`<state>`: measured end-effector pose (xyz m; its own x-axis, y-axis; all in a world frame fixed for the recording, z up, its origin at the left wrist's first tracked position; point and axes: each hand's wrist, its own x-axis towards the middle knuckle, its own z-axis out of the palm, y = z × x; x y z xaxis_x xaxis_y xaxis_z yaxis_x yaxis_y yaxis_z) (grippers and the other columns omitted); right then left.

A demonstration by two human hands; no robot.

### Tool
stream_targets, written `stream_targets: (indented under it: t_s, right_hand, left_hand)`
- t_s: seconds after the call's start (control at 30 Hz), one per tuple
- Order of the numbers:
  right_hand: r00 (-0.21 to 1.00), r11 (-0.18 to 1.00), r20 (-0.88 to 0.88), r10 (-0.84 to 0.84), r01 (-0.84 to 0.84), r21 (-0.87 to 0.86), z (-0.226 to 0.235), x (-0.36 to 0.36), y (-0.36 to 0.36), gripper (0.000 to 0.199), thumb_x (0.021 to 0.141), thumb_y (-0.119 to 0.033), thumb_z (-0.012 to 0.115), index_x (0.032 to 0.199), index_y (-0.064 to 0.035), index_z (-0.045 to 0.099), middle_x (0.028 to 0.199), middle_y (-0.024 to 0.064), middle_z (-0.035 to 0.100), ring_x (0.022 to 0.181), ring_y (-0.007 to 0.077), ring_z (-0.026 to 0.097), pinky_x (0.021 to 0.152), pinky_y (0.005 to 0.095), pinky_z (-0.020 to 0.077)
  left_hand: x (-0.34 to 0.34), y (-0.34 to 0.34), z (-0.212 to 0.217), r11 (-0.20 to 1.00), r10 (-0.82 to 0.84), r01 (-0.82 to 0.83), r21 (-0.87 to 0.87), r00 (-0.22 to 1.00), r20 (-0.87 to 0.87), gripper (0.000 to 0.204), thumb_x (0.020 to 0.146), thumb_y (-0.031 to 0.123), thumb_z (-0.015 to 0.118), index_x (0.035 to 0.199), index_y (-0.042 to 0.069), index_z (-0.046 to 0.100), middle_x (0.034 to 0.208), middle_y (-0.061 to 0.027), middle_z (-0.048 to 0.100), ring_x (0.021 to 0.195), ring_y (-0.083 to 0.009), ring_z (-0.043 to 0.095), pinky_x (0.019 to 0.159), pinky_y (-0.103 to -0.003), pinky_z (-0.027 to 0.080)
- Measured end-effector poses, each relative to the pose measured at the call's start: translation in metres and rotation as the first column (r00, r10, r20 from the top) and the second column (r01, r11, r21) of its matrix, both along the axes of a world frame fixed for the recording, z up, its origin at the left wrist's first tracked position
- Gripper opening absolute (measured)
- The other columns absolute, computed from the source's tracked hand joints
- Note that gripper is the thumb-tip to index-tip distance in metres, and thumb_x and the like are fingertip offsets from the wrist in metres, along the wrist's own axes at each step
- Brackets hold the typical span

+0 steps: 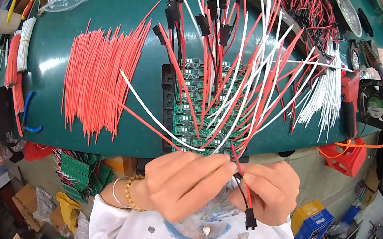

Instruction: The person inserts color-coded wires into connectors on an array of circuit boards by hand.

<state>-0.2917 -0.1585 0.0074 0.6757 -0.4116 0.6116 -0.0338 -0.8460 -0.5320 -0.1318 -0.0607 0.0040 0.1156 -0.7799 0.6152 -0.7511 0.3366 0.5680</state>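
Note:
Close to the table's near edge, my left hand and my right hand meet with fingers pinched. Between them runs a wire lead with red and black strands, its black plug hanging below my right fingers. Both hands' fingertips close on this lead's wires; the exact grip is partly hidden. Just beyond my hands lies a green circuit board panel. Many red and white wires and several plugged leads stand up from it. A white wire and a red wire arch leftward from its near end.
Loose red wires lie left of the board, white wires right. A red-handled tool with an orange cord rests at the right edge. Black-plugged leads pile at the back. Green boards hang below the table; a crate stands right.

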Motion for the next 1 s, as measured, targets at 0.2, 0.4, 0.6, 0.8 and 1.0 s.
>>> stream_targets:
  t_s: [0.2,0.4,0.6,0.8,1.0]
  right_hand:
    - [1.0,0.996,-0.011,-0.027,0.026,-0.084,-0.008,0.025,-0.012,0.034,0.064,-0.011,0.079,0.091,0.0007,0.062,0.078,0.013,0.068,0.047,0.0154,0.052,0.043,0.0249,0.031]
    - [1.0,1.0,-0.012,0.007,-0.007,-0.01,-0.013,0.026,-0.014,0.046,0.061,-0.014,0.085,0.097,-0.0006,0.06,0.078,0.0115,0.069,0.045,0.0144,0.05,0.042,0.0252,0.0298]
    - [0.999,0.999,0.026,0.022,-0.023,0.022,-0.016,0.029,-0.018,0.045,0.062,-0.018,0.086,0.095,-0.0006,0.061,0.075,0.0099,0.068,0.043,0.0126,0.047,0.041,0.025,0.0277]
    - [0.998,0.999,0.056,0.0,-0.002,0.037,-0.017,0.03,-0.016,0.041,0.062,-0.015,0.085,0.093,-0.0003,0.062,0.072,0.0101,0.068,0.042,0.0124,0.046,0.04,0.0244,0.0268]
    - [0.996,0.999,0.086,-0.014,0.01,0.048,-0.02,0.032,-0.012,0.036,0.061,-0.008,0.082,0.09,-0.0004,0.062,0.069,0.0092,0.068,0.041,0.0127,0.046,0.039,0.0245,0.0274]
  left_hand:
    - [0.016,-0.003,-0.005,0.99,0.12,-0.13,0.055,0.981,0.151,0.024,0.068,-0.005,0.067,0.092,-0.003,0.068,0.084,-0.0132,0.068,0.054,-0.016,0.058,0.045,-0.023,0.044]
    - [0.014,-0.002,-0.008,0.986,0.148,-0.155,0.064,0.983,0.107,0.024,0.067,-0.004,0.07,0.091,-0.001,0.069,0.083,-0.0111,0.068,0.054,-0.0156,0.058,0.046,-0.023,0.044]
    - [0.017,0.0,-0.008,0.987,0.128,-0.139,0.085,0.984,0.121,0.028,0.065,-0.003,0.071,0.092,0.0,0.069,0.084,-0.0103,0.068,0.054,-0.0154,0.057,0.045,-0.023,0.041]
    - [0.016,0.0,-0.009,0.987,0.126,-0.136,0.081,0.985,0.119,0.031,0.064,-0.004,0.071,0.094,0.0,0.069,0.086,-0.0097,0.068,0.054,-0.0153,0.056,0.044,-0.023,0.04]
    - [0.015,0.004,-0.008,0.983,0.129,-0.142,0.114,0.985,0.111,0.032,0.064,-0.005,0.071,0.095,0.0,0.068,0.087,-0.0096,0.068,0.055,-0.0158,0.058,0.047,-0.023,0.044]
